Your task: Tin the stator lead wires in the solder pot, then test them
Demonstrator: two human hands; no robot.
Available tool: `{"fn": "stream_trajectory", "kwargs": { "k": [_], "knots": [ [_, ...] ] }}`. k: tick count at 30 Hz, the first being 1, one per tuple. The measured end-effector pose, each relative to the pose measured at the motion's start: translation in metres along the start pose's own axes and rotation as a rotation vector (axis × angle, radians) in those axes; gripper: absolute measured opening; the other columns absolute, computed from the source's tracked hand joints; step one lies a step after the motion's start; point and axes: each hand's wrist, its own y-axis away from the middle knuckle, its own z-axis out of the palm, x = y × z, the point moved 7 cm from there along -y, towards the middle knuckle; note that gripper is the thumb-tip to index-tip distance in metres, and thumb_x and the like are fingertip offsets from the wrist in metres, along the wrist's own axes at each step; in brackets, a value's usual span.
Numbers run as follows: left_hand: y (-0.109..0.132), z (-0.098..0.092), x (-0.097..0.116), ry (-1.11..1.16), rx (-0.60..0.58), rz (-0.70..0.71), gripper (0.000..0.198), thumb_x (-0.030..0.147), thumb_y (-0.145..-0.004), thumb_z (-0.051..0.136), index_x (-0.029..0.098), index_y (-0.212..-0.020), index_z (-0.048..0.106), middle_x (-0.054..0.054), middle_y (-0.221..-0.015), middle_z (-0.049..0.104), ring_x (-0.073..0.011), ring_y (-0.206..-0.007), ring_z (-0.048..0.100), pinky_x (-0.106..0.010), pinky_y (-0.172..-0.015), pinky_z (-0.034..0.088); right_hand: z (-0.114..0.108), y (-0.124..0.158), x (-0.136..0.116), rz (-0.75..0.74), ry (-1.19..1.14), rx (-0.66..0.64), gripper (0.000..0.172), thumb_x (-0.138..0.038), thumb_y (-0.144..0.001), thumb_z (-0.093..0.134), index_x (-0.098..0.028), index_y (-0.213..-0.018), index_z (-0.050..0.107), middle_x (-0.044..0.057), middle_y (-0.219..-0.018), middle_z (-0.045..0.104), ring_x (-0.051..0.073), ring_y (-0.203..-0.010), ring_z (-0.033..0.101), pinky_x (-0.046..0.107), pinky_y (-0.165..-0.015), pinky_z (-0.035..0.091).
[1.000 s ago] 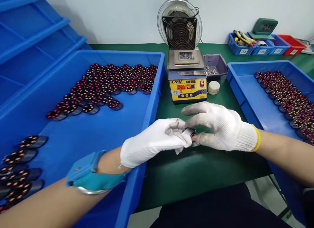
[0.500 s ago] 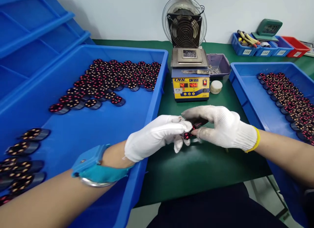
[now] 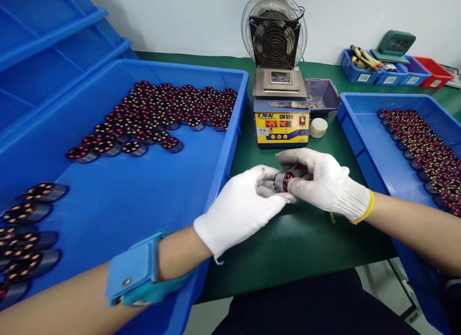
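Motor stator (image 3: pixel 280 181), grey-sided w/ red windings at one end, is held above a green work mat (image 3: pixel 306 243), in front of a yellow-and-blue CM 558 solder pot (image 3: pixel 281 126). L hand (image 3: pixel 248 200), in a white glove, is part-closed: fingers curl round the stator's grey side, thumb low, nr the R thumb. R hand (image 3: pixel 320 179), in a knit glove w/ yellow cuff, is half-curled: thumb at the red-wound end, fingers arched above w/ a gap; sth dark & shaded lies btwn, can't tell what, nor whether this hand grips the stator. L wrist wears a blue band (image 3: pixel 135 272).

Lg blue tray on L (image 3: pixel 154 200): a dense bank of wound stators (image 3: pixel 162 104) at the far side, a few more at near L. Blue tray on R (image 3: pixel 378 147) has many more, packed along its R side. Solder pot's red displays read approx 425.7 & 42; a flat-bladed tool (image 3: pixel 290 104) lies across its ledge, fan (image 3: pixel 275 44) behind. Just R of the pot: round white container (image 3: pixel 319 127) & purple-grey bin (image 3: pixel 329 97) w/ silvery bits. Far R: green digital clock (image 3: pixel 396 43), sm. blue bins & a red bin (image 3: pixel 432 71).
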Motion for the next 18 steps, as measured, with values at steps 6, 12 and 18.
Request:
{"fn": "stream_trajectory", "kwargs": {
  "k": [6, 12, 18],
  "knots": [
    [0.001, -0.009, 0.001, 0.010, 0.104, 0.052, 0.043, 0.028, -0.072, 0.072, 0.017, -0.111, 0.060, -0.003, -0.093, 0.071, -0.0175, -0.080, 0.069, -0.030, -0.077, 0.057, 0.000, 0.000, -0.001, -0.093, -0.086, -0.127, 0.036, -0.012, -0.080, 0.059, -0.015, -0.114, 0.069, 0.005, -0.109, 0.071, 0.017, -0.096, 0.069, 0.029, -0.087, 0.056],
    [0.002, -0.002, 0.003, -0.124, 0.063, 0.135, 0.048, 0.032, -0.077, 0.068, 0.021, -0.123, 0.060, -0.001, -0.091, 0.071, -0.0176, -0.077, 0.067, -0.029, -0.076, 0.056, -0.006, 0.004, -0.003, -0.119, 0.081, -0.034, 0.038, -0.010, -0.076, 0.063, -0.019, -0.112, 0.070, 0.003, -0.106, 0.071, 0.019, -0.096, 0.067, 0.031, -0.087, 0.055],
    [0.004, -0.007, 0.006, -0.211, 0.031, 0.108, 0.029, 0.042, -0.083, 0.061, 0.019, -0.064, 0.063, 0.001, -0.056, 0.062, -0.0139, -0.051, 0.059, -0.025, -0.054, 0.048, -0.016, 0.003, -0.005, -0.127, 0.100, 0.038, 0.033, -0.020, -0.079, 0.066, -0.018, -0.111, 0.069, 0.004, -0.102, 0.071, 0.019, -0.089, 0.067, 0.031, -0.080, 0.057]
  ]
}}
